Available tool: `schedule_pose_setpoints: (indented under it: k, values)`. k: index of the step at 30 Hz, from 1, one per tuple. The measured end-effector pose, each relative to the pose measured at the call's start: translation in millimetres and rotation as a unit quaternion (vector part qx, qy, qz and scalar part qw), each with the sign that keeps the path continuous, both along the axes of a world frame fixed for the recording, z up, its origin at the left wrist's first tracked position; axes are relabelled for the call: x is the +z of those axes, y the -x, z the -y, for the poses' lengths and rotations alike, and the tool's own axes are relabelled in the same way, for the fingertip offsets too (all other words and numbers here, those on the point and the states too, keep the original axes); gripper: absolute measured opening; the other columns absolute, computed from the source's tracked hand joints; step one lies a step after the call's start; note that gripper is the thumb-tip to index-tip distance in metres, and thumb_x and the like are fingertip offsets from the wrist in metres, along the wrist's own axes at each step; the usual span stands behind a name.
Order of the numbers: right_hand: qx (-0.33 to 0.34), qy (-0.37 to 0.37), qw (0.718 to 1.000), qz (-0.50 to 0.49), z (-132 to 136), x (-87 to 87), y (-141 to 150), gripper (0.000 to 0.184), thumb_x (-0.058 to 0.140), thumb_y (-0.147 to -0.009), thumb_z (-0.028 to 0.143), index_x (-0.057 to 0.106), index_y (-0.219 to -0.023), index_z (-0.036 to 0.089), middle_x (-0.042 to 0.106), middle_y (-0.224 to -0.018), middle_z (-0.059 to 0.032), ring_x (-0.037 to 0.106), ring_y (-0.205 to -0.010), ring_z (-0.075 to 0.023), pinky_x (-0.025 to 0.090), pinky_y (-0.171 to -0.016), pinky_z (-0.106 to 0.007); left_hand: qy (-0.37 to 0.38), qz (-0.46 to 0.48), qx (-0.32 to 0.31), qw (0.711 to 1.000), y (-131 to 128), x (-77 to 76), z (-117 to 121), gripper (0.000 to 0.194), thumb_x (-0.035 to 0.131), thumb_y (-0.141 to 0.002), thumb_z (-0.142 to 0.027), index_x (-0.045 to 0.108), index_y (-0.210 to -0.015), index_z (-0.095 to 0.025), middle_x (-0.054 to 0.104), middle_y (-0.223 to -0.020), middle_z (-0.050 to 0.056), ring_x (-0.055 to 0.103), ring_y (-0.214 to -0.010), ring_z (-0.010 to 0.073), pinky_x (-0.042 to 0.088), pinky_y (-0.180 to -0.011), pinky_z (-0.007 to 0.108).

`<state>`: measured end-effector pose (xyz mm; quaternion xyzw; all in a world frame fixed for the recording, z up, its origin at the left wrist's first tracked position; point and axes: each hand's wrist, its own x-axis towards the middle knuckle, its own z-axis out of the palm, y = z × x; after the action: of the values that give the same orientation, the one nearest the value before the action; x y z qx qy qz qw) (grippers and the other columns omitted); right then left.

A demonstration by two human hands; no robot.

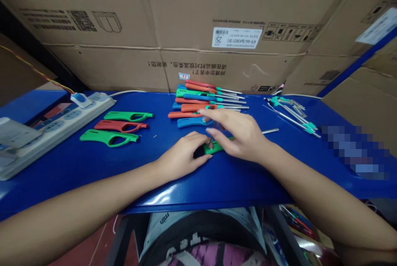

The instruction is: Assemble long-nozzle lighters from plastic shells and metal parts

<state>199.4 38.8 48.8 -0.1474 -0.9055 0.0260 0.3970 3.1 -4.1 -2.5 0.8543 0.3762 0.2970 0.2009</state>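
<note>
A green gas lighter (214, 148) lies on the blue table in front of me, its metal tube (270, 131) pointing right. My left hand (182, 154) grips the handle end between thumb and fingers. Above the lighter, my right hand (243, 136) is closed around what looks like a small screwdriver (210, 142); its thin shaft points down at the handle, and its grip is mostly hidden by the fingers. Right behind my hands is a stack of lighters (198, 108) in red, orange, blue and green, with metal tubes to the right.
To the left lie two green handle shells (107, 137) and a red one (120, 126), near tiny screws (155, 136). A white power strip (62, 134) runs along the left side. Metal tubes with teal parts (294, 115) lie at the right. A large cardboard box (186, 26) stands behind.
</note>
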Motion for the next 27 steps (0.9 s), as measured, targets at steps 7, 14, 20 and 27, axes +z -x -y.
schedule_pose_setpoints:
  k: [7, 14, 20, 27]
  values:
    - [0.0, 0.01, 0.999, -0.037, -0.3, -0.7, -2.3, 0.026, 0.063, -0.093, 0.022, 0.065, -0.119, 0.02, 0.076, -0.096, -0.0031, 0.072, -0.084, -0.0156, 0.058, -0.081, -0.027, 0.002, 0.001, 0.0, 1.0, 0.0, -1.0, -0.8, 0.016, 0.07, -0.087, -0.017, 0.062, -0.102, -0.016, 0.07, -0.102, 0.005, 0.063, -0.1, 0.0223, 0.052, -0.09, 0.036]
    - [0.057, 0.07, 0.996, 0.01, 1.0, -2.6, -1.4, 0.045, 0.04, -0.094, 0.003, 0.062, -0.129, 0.019, 0.068, -0.123, -0.0087, 0.066, -0.113, -0.017, 0.057, -0.088, -0.03, -0.005, 0.007, -0.001, 1.0, -1.5, -0.4, -0.3, 0.016, 0.07, -0.087, -0.017, 0.061, -0.099, -0.016, 0.069, -0.101, 0.006, 0.064, -0.096, 0.0213, 0.053, -0.088, 0.035]
    - [0.012, 0.044, 0.999, -0.006, 3.5, -4.5, -2.3, 0.043, 0.06, -0.093, 0.017, 0.055, -0.136, 0.021, 0.074, -0.105, -0.0035, 0.07, -0.079, -0.0132, 0.057, -0.072, -0.024, -0.027, -0.001, -0.001, 1.0, -0.6, -5.3, -0.9, 0.023, 0.07, -0.088, -0.021, 0.061, -0.109, -0.017, 0.069, -0.1, 0.006, 0.064, -0.095, 0.0228, 0.053, -0.086, 0.037]
    - [0.005, 0.025, 1.0, -0.007, 1.6, 2.2, -0.5, 0.031, 0.045, -0.101, 0.017, 0.061, -0.128, 0.019, 0.073, -0.117, -0.0068, 0.072, -0.095, -0.0153, 0.057, -0.085, -0.028, -0.001, -0.004, -0.006, 1.0, -1.0, -2.0, -0.8, 0.017, 0.071, -0.087, -0.021, 0.061, -0.101, -0.017, 0.069, -0.1, 0.005, 0.063, -0.096, 0.0218, 0.052, -0.089, 0.036]
